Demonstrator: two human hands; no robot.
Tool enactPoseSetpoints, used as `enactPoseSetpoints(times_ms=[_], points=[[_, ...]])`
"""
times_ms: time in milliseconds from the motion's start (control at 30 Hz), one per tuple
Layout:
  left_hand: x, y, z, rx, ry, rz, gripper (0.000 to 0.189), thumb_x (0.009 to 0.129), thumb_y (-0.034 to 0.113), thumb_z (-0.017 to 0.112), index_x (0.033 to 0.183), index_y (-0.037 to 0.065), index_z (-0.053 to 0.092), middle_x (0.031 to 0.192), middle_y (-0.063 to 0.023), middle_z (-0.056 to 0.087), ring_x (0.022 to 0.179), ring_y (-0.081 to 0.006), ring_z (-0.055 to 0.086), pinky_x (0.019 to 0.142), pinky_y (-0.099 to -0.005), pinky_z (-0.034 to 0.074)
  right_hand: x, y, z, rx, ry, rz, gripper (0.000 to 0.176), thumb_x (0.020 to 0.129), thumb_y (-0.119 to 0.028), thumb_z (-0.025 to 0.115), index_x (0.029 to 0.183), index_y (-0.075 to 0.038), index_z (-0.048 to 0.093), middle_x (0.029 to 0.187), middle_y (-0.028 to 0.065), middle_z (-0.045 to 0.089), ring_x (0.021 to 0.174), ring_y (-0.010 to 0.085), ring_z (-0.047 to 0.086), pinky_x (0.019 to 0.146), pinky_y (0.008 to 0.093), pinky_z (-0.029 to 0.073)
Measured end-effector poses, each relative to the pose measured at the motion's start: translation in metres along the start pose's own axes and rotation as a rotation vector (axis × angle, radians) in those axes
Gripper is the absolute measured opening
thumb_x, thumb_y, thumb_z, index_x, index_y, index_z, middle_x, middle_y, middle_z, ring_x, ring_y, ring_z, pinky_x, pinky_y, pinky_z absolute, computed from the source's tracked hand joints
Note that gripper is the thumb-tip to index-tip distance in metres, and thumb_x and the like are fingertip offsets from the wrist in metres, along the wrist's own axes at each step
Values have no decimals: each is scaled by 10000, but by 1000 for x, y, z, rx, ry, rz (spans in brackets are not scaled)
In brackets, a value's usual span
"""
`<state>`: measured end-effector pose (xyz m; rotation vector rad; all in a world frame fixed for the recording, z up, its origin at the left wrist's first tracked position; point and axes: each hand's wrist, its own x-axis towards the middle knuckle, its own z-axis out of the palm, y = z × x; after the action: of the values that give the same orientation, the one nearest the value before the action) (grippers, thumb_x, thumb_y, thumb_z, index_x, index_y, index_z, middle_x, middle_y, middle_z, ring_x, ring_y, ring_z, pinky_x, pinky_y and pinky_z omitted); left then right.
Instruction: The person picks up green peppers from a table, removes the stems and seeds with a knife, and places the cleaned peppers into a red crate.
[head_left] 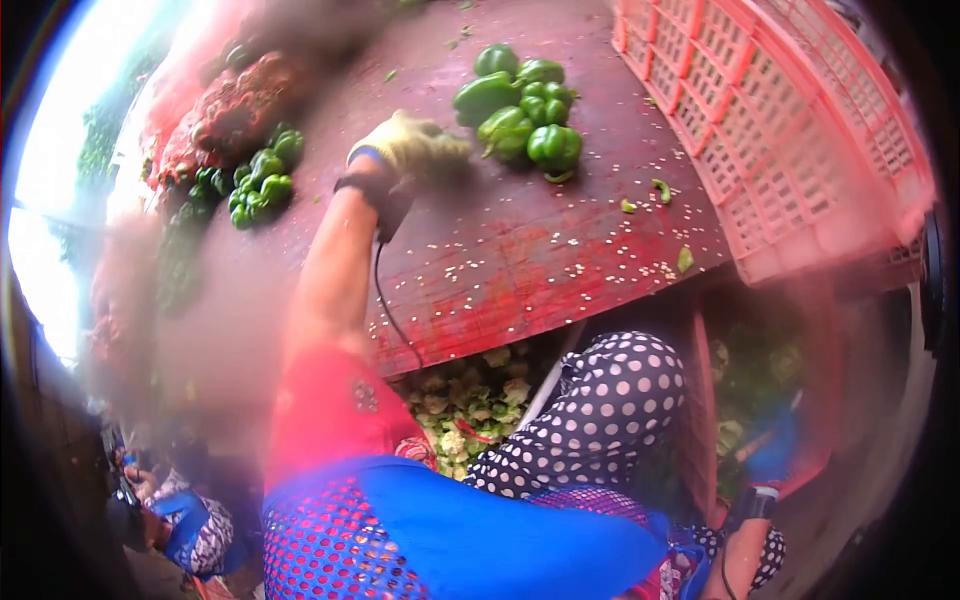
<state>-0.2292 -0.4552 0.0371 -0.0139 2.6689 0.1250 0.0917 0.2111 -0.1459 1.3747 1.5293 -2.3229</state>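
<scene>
My left hand (412,148), in a pale yellow glove with a dark band at the wrist, is over the reddish table (480,270). Its fingertips are blurred, so their grip cannot be made out. Just beyond them, to the right, several green peppers (553,149) sit in a cluster. Low on the right, my right hand (775,445) wears a blue glove and hangs over a pink crate (704,400) with green pieces inside. Blur hides its fingers; a thin tan shape shows beside it, too unclear to name.
A large pink crate (745,150) stands at the table's right. More green peppers (262,190) lie at the left beside red net sacks (245,105). Pepper scraps (465,420) are below the table edge, near my dotted trouser leg (610,400). Another person (195,530) is at lower left.
</scene>
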Motion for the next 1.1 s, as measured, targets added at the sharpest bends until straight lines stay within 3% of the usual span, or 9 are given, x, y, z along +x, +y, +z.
enactPoseSetpoints(times_ms=[300, 533, 633, 733, 767, 833, 900, 933, 1100], points=[[-66, 76, 95, -272, 558, 139, 579, 843, 608, 679, 1181, 139, 704, 1189, -255, 579, 1163, -428, 533, 995, -486, 456, -44, -28, 34, 81, -244, -128, 333, 948, -354, 653, 1186, -121, 660, 881, 28, 682, 647, 98, 575, 499, 260, 472], [-85, 40, 121, -1386, 802, -194, 580, 870, 275, 789, 1333, 82, 498, 1130, -103, 616, 966, -183, 618, 787, -333, 559, -85, -52, 34, 126, -209, -147, 339, 915, -381, 679, 1135, -123, 676, 862, 20, 655, 631, 108, 557, 516, 268, 468], [-122, 96, 88, -1798, 513, 196, 497, 946, 356, 661, 1333, 109, 469, 1156, -121, 624, 981, -236, 651, 730, -439, 582, -94, -48, 29, 69, -264, -283, 285, 932, -364, 667, 1088, -127, 649, 835, -17, 621, 601, 88, 517, 506, 248, 395], [-156, 196, 60, -1909, -114, 764, 276, 1005, 178, 550, 1229, 27, 607, 1114, -57, 662, 991, -174, 625, 889, -317, 510, -135, -59, 59, 34, -355, -327, 220, 964, -310, 666, 1058, -111, 677, 809, -20, 626, 586, 57, 497, 502, 220, 363], [-157, 230, 72, -1309, 249, 904, 277, 1013, 163, 536, 1244, 23, 596, 1134, -68, 656, 1019, -180, 622, 915, -329, 507, -133, -57, 60, 18, -447, -324, 253, 976, -304, 652, 1095, -82, 678, 833, -2, 640, 587, 52, 497, 504, 209, 370], [-157, 293, 96, -838, 314, 1043, 293, 1024, 145, 516, 1281, 11, 563, 1183, -88, 640, 1080, -203, 614, 968, -356, 497, -130, -50, 64, 125, -663, -329, 385, 991, -295, 639, 1287, -49, 623, 951, 9, 658, 627, 64, 531, 556, 226, 437], [-177, 355, 120, -1789, -534, 809, 355, 1010, 135, 543, 1333, -9, 508, 1248, -119, 607, 1137, -235, 604, 1002, -377, 488, -144, -58, 71, 72, -637, -376, 473, 991, -383, 642, 1342, -72, 586, 919, -13, 622, 646, 65, 543, 583, 236, 460], [-189, 382, 120, -1666, -619, 819, 451, 976, 156, 609, 1369, -12, 466, 1242, -136, 603, 1135, -228, 601, 977, -369, 500, -143, -59, 69, 95, -651, -350, 517, 984, -432, 643, 1356, -79, 575, 874, -25, 595, 646, 64, 543, 584, 236, 460], [-197, 445, 162, -1170, -239, 872, 717, 907, 159, 738, 1484, -5, 345, 1283, -116, 584, 1149, -204, 597, 984, -346, 503, -123, -69, 39, 166, -521, -416, 562, 936, -399, 706, 1365, -84, 527, 982, 1, 634, 693, 67, 560, 593, 242, 492]])
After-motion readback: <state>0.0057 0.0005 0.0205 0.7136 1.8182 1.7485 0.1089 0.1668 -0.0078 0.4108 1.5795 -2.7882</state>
